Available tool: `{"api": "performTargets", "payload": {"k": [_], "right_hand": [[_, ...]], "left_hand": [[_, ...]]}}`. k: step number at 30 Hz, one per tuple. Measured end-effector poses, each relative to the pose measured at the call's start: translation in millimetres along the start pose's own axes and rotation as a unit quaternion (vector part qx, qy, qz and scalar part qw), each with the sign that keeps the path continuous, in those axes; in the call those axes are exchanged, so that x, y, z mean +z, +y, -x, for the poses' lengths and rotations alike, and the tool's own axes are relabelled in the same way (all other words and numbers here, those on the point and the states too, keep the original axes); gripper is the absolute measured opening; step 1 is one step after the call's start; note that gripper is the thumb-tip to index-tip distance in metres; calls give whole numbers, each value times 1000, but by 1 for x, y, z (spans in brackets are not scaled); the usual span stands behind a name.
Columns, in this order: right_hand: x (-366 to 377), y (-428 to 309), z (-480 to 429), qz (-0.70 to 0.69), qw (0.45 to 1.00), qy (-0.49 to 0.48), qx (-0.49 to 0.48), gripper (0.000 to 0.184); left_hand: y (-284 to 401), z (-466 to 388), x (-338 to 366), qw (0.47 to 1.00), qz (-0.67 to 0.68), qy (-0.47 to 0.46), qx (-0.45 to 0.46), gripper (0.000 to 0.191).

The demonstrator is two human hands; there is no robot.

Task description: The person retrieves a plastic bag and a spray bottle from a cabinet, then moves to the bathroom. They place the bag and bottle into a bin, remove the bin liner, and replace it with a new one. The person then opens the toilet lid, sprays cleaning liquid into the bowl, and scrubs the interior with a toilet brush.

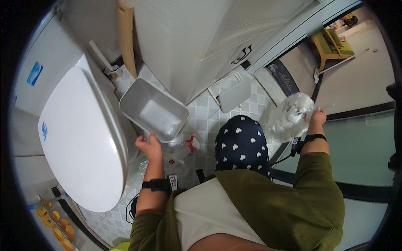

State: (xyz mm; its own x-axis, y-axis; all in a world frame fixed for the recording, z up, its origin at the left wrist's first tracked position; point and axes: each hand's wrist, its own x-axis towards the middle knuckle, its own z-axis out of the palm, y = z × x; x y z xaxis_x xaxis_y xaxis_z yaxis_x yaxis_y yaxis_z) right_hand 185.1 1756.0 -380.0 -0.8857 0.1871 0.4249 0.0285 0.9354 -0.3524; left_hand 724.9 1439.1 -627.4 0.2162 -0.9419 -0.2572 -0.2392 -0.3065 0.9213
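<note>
My right hand (318, 116) is closed around the gathered top of a clear plastic bag (290, 117) with crumpled rubbish inside. The bag hangs over the floor beside the doorway. My left hand (150, 147) is at the near corner of a grey plastic waste bin (161, 117), thumb and fingers apart. Whether a fingertip touches the rim cannot be told. The bin's open top faces me and only a pale bottom shows inside. A clear spray bottle with a red and white trigger head (192, 142) is just right of that hand.
A white toilet with its lid (84, 138) down fills the left side. Behind it stand a toilet brush holder (113, 72) and a wooden board (126, 37). A folding stool (235, 94) leans by the cabinet door. Thin clear plastic (138, 169) lies near the toilet base.
</note>
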Motion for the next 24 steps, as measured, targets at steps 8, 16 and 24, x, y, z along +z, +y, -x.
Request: {"api": "performTargets", "payload": {"k": [8, 16, 24], "right_hand": [[95, 94, -19, -301, 921, 42, 244, 20], [133, 191, -19, 370, 890, -263, 46, 28], [133, 195, -6, 222, 940, -226, 126, 23]], "left_hand": [[15, 40, -18, 985, -15, 15, -170, 37], [23, 25, 8, 980, 7, 5, -201, 22], [9, 16, 8, 982, 31, -48, -181, 23]]}}
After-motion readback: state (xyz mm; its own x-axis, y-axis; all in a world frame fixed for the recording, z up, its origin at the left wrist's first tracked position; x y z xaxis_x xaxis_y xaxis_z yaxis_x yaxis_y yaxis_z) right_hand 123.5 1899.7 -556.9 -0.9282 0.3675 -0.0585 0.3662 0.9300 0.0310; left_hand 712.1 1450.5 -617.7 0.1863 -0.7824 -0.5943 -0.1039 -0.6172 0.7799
